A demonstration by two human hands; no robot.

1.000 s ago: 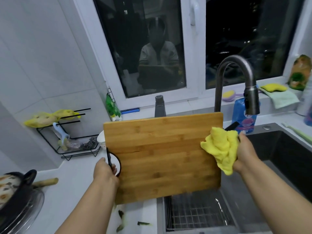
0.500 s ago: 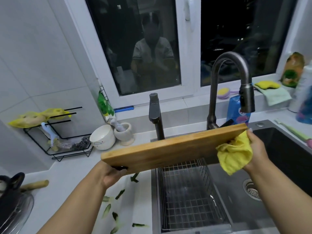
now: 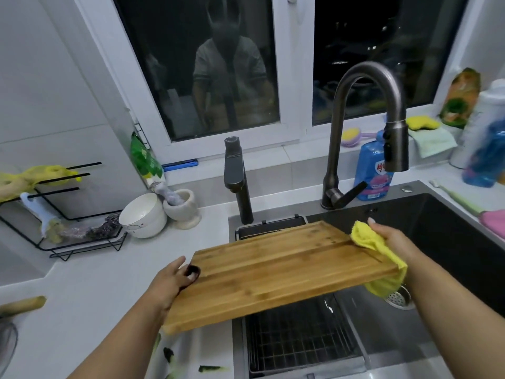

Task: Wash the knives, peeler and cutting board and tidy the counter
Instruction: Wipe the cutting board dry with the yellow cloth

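**Cutting board held flat over the sink**

The dark sink (image 3: 451, 225) is spanned by the bamboo cutting board (image 3: 276, 272), held nearly level above the wire rack (image 3: 297, 340). Its left end is gripped by the left hand (image 3: 169, 283) at the handle hole. The right edge is pinched by the right hand (image 3: 393, 239) through a yellow cloth (image 3: 374, 250). Green scraps (image 3: 210, 368) are scattered on the counter (image 3: 90, 291) below.

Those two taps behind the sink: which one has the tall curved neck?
The right faucet, arching high over the basin with a spray head hanging down. The left tap is a short, straight dark post behind the cutting board.
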